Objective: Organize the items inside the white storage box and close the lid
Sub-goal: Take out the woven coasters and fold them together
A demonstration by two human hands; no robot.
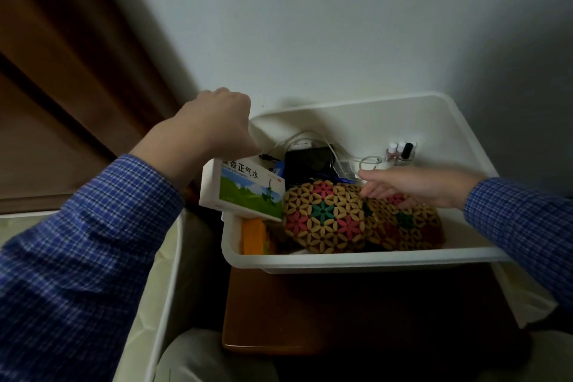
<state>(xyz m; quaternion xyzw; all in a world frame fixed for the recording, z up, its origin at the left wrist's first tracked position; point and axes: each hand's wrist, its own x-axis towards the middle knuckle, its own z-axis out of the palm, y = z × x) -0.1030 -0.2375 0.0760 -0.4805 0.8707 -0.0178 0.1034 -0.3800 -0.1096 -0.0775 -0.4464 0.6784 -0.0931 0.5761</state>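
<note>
Sorting is midway: the left hand (pixel 217 124) grips a medicine carton (pixel 245 192) over the white storage box (pixel 356 257), right hand (pixel 412 187) fingers loosely spread on the woven coasters (pixel 325 217); lid unseen, box open

"香正气水" on the green-and-white medicine box (pixel 245 192)

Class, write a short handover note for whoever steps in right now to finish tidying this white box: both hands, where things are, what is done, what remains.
Left hand: gripping the medicine carton, tilted over the box's left rim.
Right hand: open, fingers resting on the patterned woven mats.
White storage box: open on a wooden stand; cables and a black device at the back, small bottles back right.
Done: nothing clearly settled.
Left: seat the carton, tidy items, close the lid; no lid identifiable.
</note>
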